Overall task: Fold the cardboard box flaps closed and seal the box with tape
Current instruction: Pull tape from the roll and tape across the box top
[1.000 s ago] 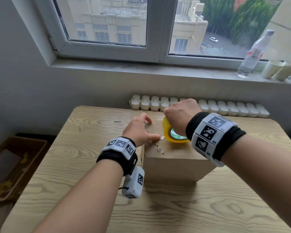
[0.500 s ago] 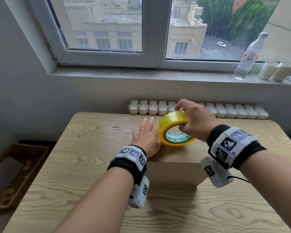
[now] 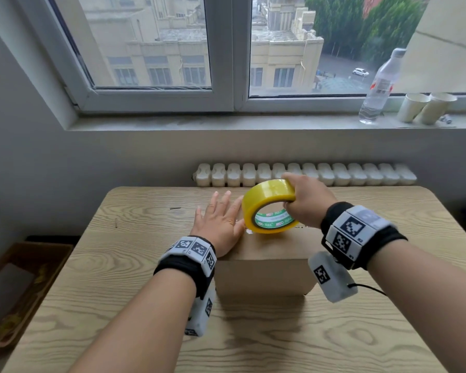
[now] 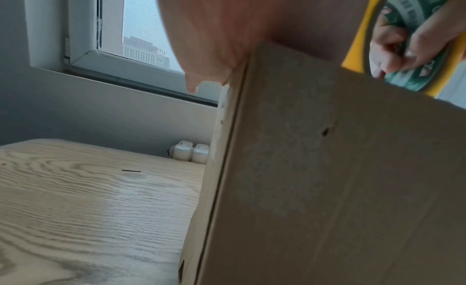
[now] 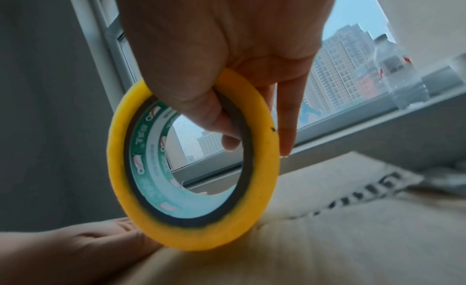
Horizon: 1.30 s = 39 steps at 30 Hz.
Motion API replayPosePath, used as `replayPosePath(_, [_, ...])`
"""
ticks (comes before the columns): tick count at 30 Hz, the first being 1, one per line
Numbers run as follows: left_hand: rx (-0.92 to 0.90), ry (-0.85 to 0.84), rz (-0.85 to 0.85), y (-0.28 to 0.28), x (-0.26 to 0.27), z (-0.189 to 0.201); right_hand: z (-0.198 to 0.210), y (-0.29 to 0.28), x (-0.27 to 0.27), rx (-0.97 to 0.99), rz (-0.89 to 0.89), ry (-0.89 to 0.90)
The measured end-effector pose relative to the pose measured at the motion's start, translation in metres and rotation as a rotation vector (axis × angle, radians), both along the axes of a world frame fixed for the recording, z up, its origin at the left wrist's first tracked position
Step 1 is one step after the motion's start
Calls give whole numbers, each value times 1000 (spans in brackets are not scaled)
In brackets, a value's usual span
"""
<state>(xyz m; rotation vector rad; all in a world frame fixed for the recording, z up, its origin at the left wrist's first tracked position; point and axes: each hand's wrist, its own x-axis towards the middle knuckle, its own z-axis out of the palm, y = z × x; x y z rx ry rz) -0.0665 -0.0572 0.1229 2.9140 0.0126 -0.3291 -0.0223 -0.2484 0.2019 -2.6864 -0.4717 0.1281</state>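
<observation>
A brown cardboard box (image 3: 269, 267) stands on the wooden table (image 3: 119, 278) with its top flaps down flat. My left hand (image 3: 221, 220) lies flat on the left part of the box top, fingers straight and spread. My right hand (image 3: 306, 204) grips a yellow tape roll (image 3: 267, 205) with a green-and-white core, thumb through the hole, and holds it on edge over the box top. In the right wrist view the tape roll (image 5: 194, 165) touches the box top (image 5: 327, 249) beside my left hand (image 5: 83, 243). The left wrist view shows the box side (image 4: 327, 189).
A white radiator (image 3: 304, 175) runs behind the table under the window sill. On the sill at the right stand a plastic bottle (image 3: 379, 87) and two paper cups (image 3: 425, 107). A brown bin (image 3: 16, 289) sits on the floor to the left.
My left hand went from pinching at the box top to lying flat on it. My right hand lifted the roll and turned it on edge, moving it back over the box.
</observation>
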Motion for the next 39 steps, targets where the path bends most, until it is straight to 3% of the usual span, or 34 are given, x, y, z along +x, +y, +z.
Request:
replayPosePath(13, [26,9,21,-4,0,3,33,-16,-9,-433,51,-143])
replayPosePath(20, [158,86,10,-19,8,17,37,-12,-9,-493,62,-138])
replayPosePath(26, [124,70,-44,-60,16,12,36,-9,-10,-502,58,-152])
replayPosePath(28, [109,45,-58,-64,17,8,31,-11,-7,-452,54,-190])
replayPosePath(31, [76,9,-51,-58,18,2,20,-28,-4,-183,-62,-208])
replayPosePath(34, [65,-5,-51,-53,16,0,-6,-48,-6,-50,-218,-49])
replayPosePath(39, [48,-23,-63,-38,8,0,-40,-44,-15,119,-284,213])
